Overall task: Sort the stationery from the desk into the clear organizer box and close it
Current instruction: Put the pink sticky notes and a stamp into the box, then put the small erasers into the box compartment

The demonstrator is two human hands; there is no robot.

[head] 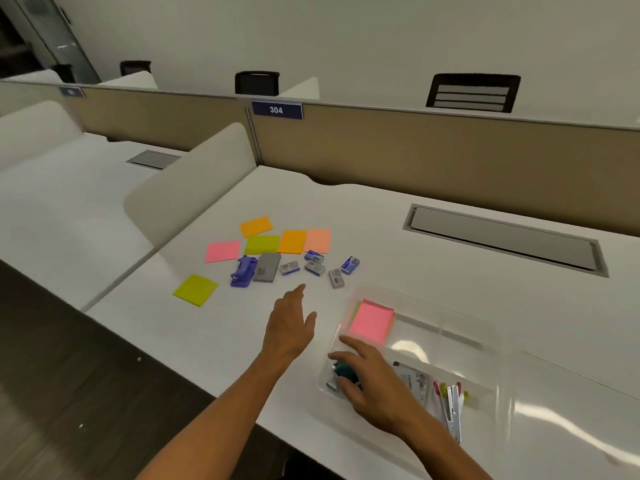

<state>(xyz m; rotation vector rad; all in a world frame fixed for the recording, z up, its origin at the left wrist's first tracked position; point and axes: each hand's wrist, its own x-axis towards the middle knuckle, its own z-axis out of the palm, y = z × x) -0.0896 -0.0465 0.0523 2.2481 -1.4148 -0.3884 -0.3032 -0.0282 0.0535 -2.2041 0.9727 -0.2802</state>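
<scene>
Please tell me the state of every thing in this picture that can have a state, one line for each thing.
Clear organizer box: open, partly filled.
Pink sticky notes: inside the box, far compartment.
Teal object: in the box's near corner, under the right hand.
Purple stapler: on the desk, unsorted.
Staple boxes: scattered on the desk.
Left hand: open, empty.
Right hand: in the box; grip unclear.

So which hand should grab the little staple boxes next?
Probably the left hand: it's open, empty, reaching toward the staple boxes. The right hand is busy inside the clear organizer box.
</scene>
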